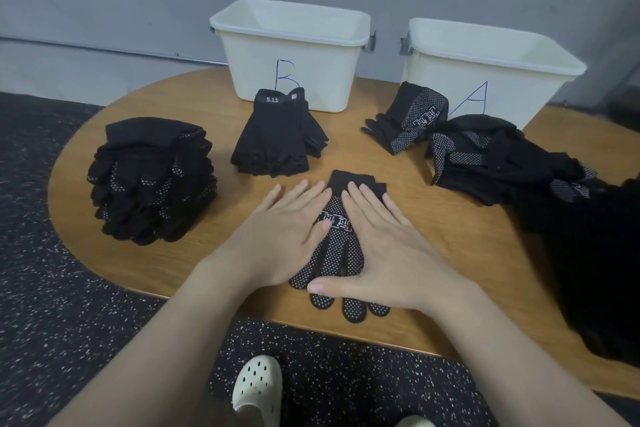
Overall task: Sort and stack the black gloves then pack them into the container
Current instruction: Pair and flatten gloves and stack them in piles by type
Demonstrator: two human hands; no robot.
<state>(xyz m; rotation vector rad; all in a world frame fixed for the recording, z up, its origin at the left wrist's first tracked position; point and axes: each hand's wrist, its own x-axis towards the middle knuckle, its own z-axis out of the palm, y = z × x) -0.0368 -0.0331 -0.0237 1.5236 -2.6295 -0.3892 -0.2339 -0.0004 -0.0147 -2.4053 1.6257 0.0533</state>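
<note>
You've got your left hand (pixel 284 236) and right hand (pixel 384 253) flat, fingers straight and together, pressing the dotted glove (pixel 341 253) mid-frame, probably smoothing it for stacking. Both tubs (pixel 291 55) up top wait.

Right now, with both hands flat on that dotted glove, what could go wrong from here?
1. The dotted glove has its fingertips over the table edge; lifting the left hand and right hand carelessly may let it slide off.
2. The tall stack at left leans and might topple if bumped.
3. The loose pile near bin A could mix glove types.
</note>
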